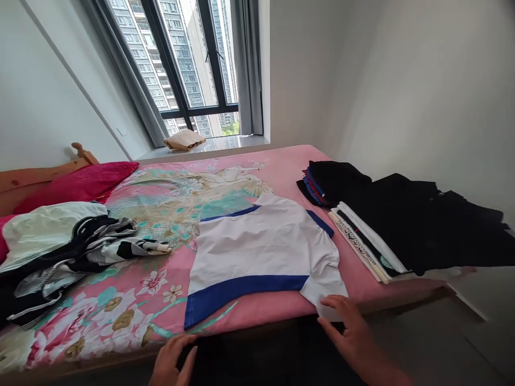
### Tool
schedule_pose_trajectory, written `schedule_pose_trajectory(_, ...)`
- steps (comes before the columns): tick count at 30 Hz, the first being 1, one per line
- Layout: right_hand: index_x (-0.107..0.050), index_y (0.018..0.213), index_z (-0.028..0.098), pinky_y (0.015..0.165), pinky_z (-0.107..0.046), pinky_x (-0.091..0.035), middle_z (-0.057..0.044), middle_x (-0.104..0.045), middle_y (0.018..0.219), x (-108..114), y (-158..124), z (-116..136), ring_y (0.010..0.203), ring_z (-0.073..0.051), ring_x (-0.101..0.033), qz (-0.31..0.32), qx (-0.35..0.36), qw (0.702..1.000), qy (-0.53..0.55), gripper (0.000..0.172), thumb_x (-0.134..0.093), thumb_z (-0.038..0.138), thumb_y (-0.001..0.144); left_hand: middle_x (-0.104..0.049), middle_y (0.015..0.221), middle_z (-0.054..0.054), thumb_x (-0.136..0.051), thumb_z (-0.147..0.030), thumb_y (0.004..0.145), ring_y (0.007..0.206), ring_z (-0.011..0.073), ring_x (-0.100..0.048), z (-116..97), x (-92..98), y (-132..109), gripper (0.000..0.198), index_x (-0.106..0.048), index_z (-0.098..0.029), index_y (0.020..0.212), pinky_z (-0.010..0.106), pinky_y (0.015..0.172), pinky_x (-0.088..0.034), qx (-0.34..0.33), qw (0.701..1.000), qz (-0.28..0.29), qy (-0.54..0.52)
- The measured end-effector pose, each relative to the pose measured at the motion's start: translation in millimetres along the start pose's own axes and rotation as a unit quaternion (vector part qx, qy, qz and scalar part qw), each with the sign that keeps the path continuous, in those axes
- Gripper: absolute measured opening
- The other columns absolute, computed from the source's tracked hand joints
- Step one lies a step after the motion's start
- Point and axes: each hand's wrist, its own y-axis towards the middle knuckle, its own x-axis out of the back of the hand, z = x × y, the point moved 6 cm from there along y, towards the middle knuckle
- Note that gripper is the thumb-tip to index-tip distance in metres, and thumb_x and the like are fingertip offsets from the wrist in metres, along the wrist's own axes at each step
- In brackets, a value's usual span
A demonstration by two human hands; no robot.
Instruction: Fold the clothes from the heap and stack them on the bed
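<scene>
A white shirt with blue side panels (257, 246) lies spread on the bed, its hem to the left and one sleeve stretching toward me at the bed's front edge. My right hand (348, 329) is at the end of that near sleeve, thumb and fingers apart; whether the fingertips touch the cloth I cannot tell. Just below the shirt's near hem corner, my left hand (173, 360) hovers by the bed edge, its thumb apart from the fingers and nothing between them.
Rumpled black, white and pale clothes (80, 252) lie left, near a red pillow (80, 185). Folded shirts (362, 244) and black garments (418, 220) are stacked right. The bed's floral sheet (169, 187) reaches a windowsill holding a beige folded item (185, 139).
</scene>
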Motion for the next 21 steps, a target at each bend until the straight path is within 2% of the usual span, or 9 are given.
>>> schedule_pose_trajectory(1, -0.056, 0.109, 0.027, 0.097, -0.046, -0.042, -0.009, -0.059, 0.112, -12.1, 2.1, 13.3, 0.110, -0.029, -0.052, 0.019, 0.037, 0.999, -0.020, 0.030, -0.059, 0.036, 0.080, -0.067, 0.103, 0.005, -0.056, -0.049, 0.078, 0.101, 0.0272, -0.061, 4.6, 5.4, 4.1, 0.030, -0.067, -0.027, 0.096, 0.044, 0.091, -0.050, -0.017, 0.999, -0.021, 0.022)
schedule_pose_trajectory(3, -0.052, 0.118, 0.025, 0.098, -0.049, -0.039, -0.010, -0.056, 0.117, -29.6, 9.4, 23.0, 0.114, -0.032, -0.048, 0.035, 0.062, 0.994, -0.081, 0.046, -0.064, 0.027, 0.074, -0.064, 0.110, 0.007, -0.056, -0.046, 0.078, 0.106, 0.0279, -0.059, 3.8, 6.0, 14.1, 0.031, -0.065, -0.025, 0.099, 0.045, 0.094, -0.048, -0.060, 0.996, -0.046, 0.051)
schedule_pose_trajectory(6, -0.050, 0.123, 0.024, 0.096, -0.047, -0.040, -0.010, -0.055, 0.118, -35.9, 19.1, 9.6, 0.113, -0.031, -0.048, 0.038, 0.049, 0.985, -0.163, 0.056, -0.057, 0.010, 0.069, -0.059, 0.119, 0.009, -0.052, -0.042, 0.082, 0.112, 0.0277, -0.056, -3.4, -4.7, 30.7, 0.033, -0.062, -0.024, 0.108, 0.045, 0.097, -0.045, -0.109, 0.990, -0.055, 0.076)
schedule_pose_trajectory(9, -0.057, 0.111, 0.023, 0.089, -0.039, -0.043, -0.008, -0.058, 0.108, -23.4, 22.6, -9.1, 0.103, -0.026, -0.051, 0.064, 0.049, 0.979, -0.188, 0.046, -0.045, 0.002, 0.071, -0.055, 0.124, 0.009, -0.051, -0.042, 0.082, 0.114, 0.0272, -0.055, -2.3, -12.7, 46.2, 0.039, -0.058, -0.024, 0.116, 0.044, 0.099, -0.044, -0.131, 0.986, -0.050, 0.092)
schedule_pose_trajectory(12, -0.061, 0.097, 0.021, 0.085, -0.036, -0.042, -0.007, -0.061, 0.096, 0.3, 24.3, -19.5, 0.094, -0.023, -0.052, 0.067, 0.033, 0.978, -0.193, 0.037, -0.041, 0.002, 0.073, -0.053, 0.123, 0.011, -0.049, -0.043, 0.083, 0.112, 0.0265, -0.055, 5.0, -16.5, 58.1, 0.043, -0.056, -0.023, 0.120, 0.043, 0.097, -0.046, -0.142, 0.984, -0.025, 0.105)
schedule_pose_trajectory(16, -0.063, 0.098, 0.019, 0.087, -0.036, -0.039, -0.007, -0.062, 0.096, 24.9, 26.2, -21.2, 0.094, -0.022, -0.051, 0.029, 0.015, 0.981, -0.191, 0.036, -0.040, 0.003, 0.075, -0.059, 0.112, 0.009, -0.049, -0.038, 0.080, 0.103, 0.0257, -0.059, 10.0, -17.2, 67.5, 0.030, -0.064, -0.022, 0.100, 0.042, 0.092, -0.048, -0.156, 0.981, 0.012, 0.118)
schedule_pose_trajectory(21, -0.063, 0.102, 0.020, 0.090, -0.036, -0.037, -0.007, -0.062, 0.100, 30.7, 17.4, -15.9, 0.099, -0.022, -0.051, 0.008, 0.022, 0.985, -0.172, 0.038, -0.040, 0.004, 0.077, -0.064, 0.103, 0.004, -0.049, -0.030, 0.078, 0.095, 0.0226, -0.062, 9.8, -10.5, 68.1, 0.022, -0.064, -0.025, 0.093, 0.038, 0.087, -0.051, -0.166, 0.978, 0.024, 0.127)
